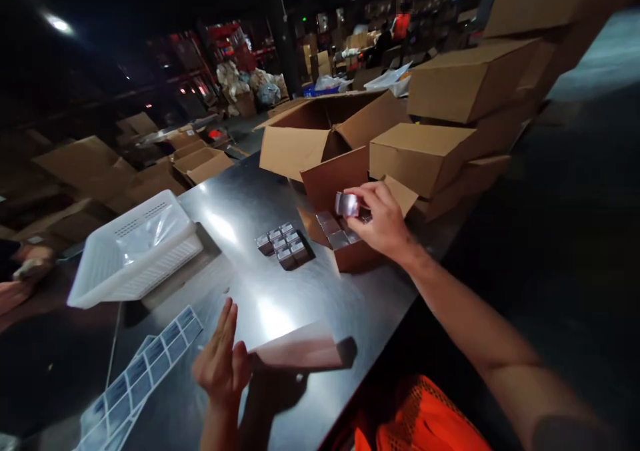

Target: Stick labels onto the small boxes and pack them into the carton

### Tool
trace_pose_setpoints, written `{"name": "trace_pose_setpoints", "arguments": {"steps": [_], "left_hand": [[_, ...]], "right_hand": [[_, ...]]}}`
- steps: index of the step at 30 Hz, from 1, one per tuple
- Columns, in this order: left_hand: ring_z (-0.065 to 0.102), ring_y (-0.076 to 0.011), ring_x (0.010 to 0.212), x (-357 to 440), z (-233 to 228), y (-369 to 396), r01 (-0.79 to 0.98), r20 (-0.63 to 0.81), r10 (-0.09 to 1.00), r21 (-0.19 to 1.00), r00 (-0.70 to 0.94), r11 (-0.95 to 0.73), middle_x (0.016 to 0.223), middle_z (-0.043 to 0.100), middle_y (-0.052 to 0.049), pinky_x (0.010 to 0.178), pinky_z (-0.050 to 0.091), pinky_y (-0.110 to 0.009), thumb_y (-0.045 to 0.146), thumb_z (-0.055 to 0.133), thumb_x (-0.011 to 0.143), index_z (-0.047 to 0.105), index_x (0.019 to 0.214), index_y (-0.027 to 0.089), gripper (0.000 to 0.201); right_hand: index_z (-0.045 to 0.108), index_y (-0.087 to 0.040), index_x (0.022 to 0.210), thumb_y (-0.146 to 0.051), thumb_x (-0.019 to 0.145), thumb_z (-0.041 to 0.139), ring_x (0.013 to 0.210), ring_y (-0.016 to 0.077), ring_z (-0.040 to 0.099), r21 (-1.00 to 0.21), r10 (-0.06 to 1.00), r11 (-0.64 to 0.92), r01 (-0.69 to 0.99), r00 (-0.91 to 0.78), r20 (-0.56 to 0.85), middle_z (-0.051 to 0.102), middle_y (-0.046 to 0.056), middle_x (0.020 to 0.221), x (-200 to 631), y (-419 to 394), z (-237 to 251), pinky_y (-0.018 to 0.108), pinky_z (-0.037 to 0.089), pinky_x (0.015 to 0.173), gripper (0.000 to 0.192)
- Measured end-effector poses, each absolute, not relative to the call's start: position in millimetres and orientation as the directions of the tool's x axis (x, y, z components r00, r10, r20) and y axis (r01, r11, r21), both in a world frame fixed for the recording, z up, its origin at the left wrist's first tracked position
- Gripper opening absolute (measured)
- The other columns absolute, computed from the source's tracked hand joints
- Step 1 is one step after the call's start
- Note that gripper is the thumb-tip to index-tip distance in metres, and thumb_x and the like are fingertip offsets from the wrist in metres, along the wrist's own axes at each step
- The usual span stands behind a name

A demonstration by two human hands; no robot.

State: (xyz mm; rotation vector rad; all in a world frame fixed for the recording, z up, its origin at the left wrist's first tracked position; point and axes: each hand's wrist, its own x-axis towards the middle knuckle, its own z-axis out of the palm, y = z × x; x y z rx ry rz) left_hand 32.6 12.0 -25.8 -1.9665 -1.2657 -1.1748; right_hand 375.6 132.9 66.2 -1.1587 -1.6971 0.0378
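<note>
My right hand (383,223) pinches a small shiny silvery box (347,205) between thumb and fingers. It is over an open small carton (353,259), where several similar boxes sit in rows. To the left of that carton, a cluster of small dark boxes (284,243) stands on the metal table (240,191). Low in the view, my left hand (223,357) is open, fingers stretched out and pointing up, with nothing seen in it. Beside it lies a long pinkish flat-sided piece (297,347), too blurred to name. Sheets of rectangular labels (145,377) are at its other side.
A white plastic basket (93,271) holding clear plastic stands at the table's left. Behind the small carton are a large open cardboard box (293,151) and stacked closed boxes (420,154). Another person's hands (30,271) show at the far left edge.
</note>
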Motion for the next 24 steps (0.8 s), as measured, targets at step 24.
{"name": "trace_pose_setpoints", "arguments": {"steps": [24], "left_hand": [[0.073,-0.0173,0.088,27,3,15,0.887,0.598,0.729,0.461,-0.334,0.028,0.106,0.077,-0.010,0.072,0.049,-0.027,0.034,0.026,0.103,0.069,0.121,0.015,0.051]], "right_hand": [[0.066,-0.019,0.119,-0.012,0.085,0.070,0.089,0.0208,0.069,-0.652,0.497,0.718,0.244,-0.835,0.235,0.074,0.005,0.097,188,82,39,0.030,0.052,0.079,0.035]]}}
